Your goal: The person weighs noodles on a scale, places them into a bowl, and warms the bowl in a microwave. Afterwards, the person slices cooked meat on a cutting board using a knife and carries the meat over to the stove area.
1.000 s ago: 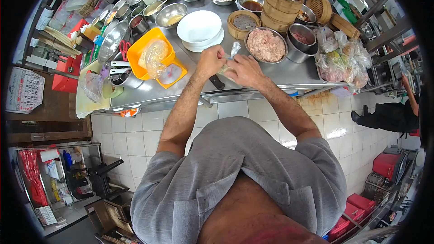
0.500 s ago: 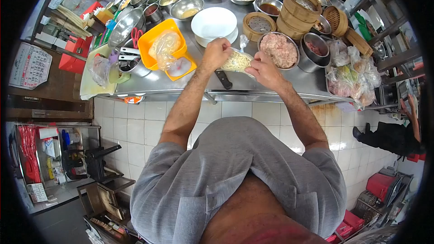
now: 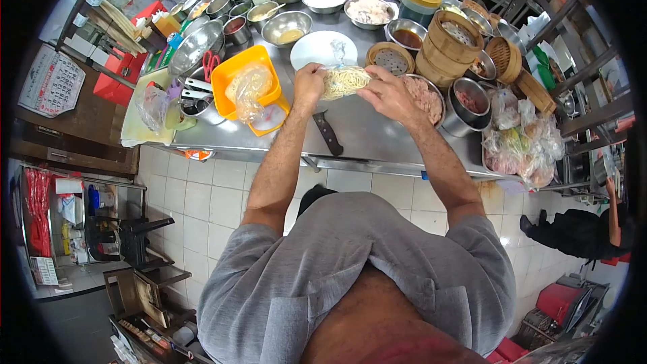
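Note:
A clear plastic bag of pale noodles (image 3: 346,83) is stretched between my two hands above the steel table. My left hand (image 3: 310,85) is closed on its left end, and my right hand (image 3: 391,94) grips the right end. The bag's loose, crumpled top stands up in front of a white bowl (image 3: 311,47), hiding part of it. Below the bag lies a dark-handled knife (image 3: 329,135), its blade partly hidden by my left wrist and the bag. Beside my right hand a metal bowl of minced meat (image 3: 423,98) is partly covered by my forearm.
On the left, a yellow basin (image 3: 217,87) holding bagged noodles sits on a yellow scale (image 3: 271,121). Bamboo steamers (image 3: 446,50), stacked metal pots (image 3: 465,118) and a tray of bagged food (image 3: 522,138) stand right. Several metal bowls line the back. Another person (image 3: 583,232) is far right.
The noodle bag has risen from a slant to nearly level, and its top has shifted left. More of the knife shows. The view has shifted slightly.

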Demonstrator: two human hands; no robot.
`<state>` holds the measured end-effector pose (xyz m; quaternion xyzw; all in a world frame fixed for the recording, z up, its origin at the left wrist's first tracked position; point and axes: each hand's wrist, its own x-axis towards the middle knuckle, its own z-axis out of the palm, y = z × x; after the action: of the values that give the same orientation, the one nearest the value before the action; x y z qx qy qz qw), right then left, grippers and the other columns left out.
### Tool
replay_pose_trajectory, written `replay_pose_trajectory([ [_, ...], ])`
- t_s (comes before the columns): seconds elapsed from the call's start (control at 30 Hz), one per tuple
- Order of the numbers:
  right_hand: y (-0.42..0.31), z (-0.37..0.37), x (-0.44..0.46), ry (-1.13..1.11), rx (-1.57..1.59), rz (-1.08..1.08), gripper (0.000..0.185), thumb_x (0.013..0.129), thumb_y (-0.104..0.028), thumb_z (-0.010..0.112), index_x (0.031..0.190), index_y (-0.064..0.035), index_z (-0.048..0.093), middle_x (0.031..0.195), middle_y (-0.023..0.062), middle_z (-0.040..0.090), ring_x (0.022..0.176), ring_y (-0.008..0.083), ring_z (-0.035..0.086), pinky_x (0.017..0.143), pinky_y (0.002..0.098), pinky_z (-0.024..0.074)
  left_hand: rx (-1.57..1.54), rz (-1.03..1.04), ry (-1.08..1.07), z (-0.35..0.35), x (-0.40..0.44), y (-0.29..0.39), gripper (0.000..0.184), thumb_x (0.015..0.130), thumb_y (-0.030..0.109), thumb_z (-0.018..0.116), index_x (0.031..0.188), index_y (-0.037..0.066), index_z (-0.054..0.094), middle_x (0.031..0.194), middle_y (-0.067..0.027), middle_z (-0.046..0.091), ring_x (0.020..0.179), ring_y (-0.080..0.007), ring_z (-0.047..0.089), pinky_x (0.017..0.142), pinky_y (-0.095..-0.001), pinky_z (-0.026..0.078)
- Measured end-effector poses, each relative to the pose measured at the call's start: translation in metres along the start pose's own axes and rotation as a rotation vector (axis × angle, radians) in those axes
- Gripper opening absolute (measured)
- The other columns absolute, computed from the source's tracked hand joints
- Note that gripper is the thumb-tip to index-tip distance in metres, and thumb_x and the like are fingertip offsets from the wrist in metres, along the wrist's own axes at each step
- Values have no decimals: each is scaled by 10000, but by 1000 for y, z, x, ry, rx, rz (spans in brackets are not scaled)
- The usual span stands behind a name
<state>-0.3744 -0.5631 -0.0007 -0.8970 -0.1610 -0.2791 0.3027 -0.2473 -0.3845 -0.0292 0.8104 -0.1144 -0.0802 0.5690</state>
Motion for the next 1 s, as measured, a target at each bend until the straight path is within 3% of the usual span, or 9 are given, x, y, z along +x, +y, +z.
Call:
replay_pose_trajectory([
  [0.13,26,29,40,119,126,116,130,759,-67,629,858,17,617,966,148,610,798,286,612,706,343,488,-462,-171,10,3,13,2,323,868,191,489,1152,47,543,976,-73,631,854,-205,611,706,-332,472],
  [0.2,31,39,58,127,174,274,166,749,-42,613,905,12,603,967,148,621,809,285,617,711,345,488,-592,-409,-104,-1,16,24,410,900,276,436,1281,124,414,1210,-72,522,1064,-272,529,824,-509,424],
  [0.3,40,49,86,155,252,481,263,744,33,547,1004,0,566,986,138,630,850,223,613,739,314,482,-702,-435,-159,4,31,30,454,911,364,402,1316,172,333,1323,-70,405,1182,-323,425,858,-647,335],
  [0.4,66,68,101,197,315,514,382,744,111,453,1094,-22,528,973,141,646,871,177,618,783,276,474,-759,-409,-171,13,47,24,453,913,376,406,1305,165,323,1333,-70,378,1169,-329,433,870,-649,336],
  [0.53,59,74,112,125,227,480,389,737,102,464,1091,-29,559,1014,169,638,914,266,623,799,322,474,-861,-408,68,18,66,14,320,882,290,474,1118,74,465,1007,-63,575,916,-233,563,779,-449,428],
  [0.6,67,83,110,124,108,443,349,745,69,486,1065,-31,583,976,209,629,929,356,600,814,390,473,-906,-311,156,23,83,1,243,849,236,504,997,44,509,907,-47,579,829,-198,560,717,-381,427],
  [0.73,81,98,108,164,-195,308,348,746,59,496,1061,-43,607,977,218,624,927,356,596,819,391,472,-741,-47,399,28,99,-13,98,752,95,548,711,6,559,760,-29,560,674,-133,517,587,-258,402],
  [0.93,88,108,121,135,88,501,311,766,61,419,970,4,646,870,196,640,793,291,619,741,357,480,-767,-82,360,30,106,-23,100,735,108,570,724,9,565,687,-15,530,626,-121,500,576,-248,398],
  [1.0,93,110,130,217,408,804,292,736,88,408,900,46,646,766,127,636,667,201,599,623,321,475,-796,-60,324,36,111,-31,151,741,136,591,808,4,565,722,-26,541,640,-131,514,594,-249,416],
])
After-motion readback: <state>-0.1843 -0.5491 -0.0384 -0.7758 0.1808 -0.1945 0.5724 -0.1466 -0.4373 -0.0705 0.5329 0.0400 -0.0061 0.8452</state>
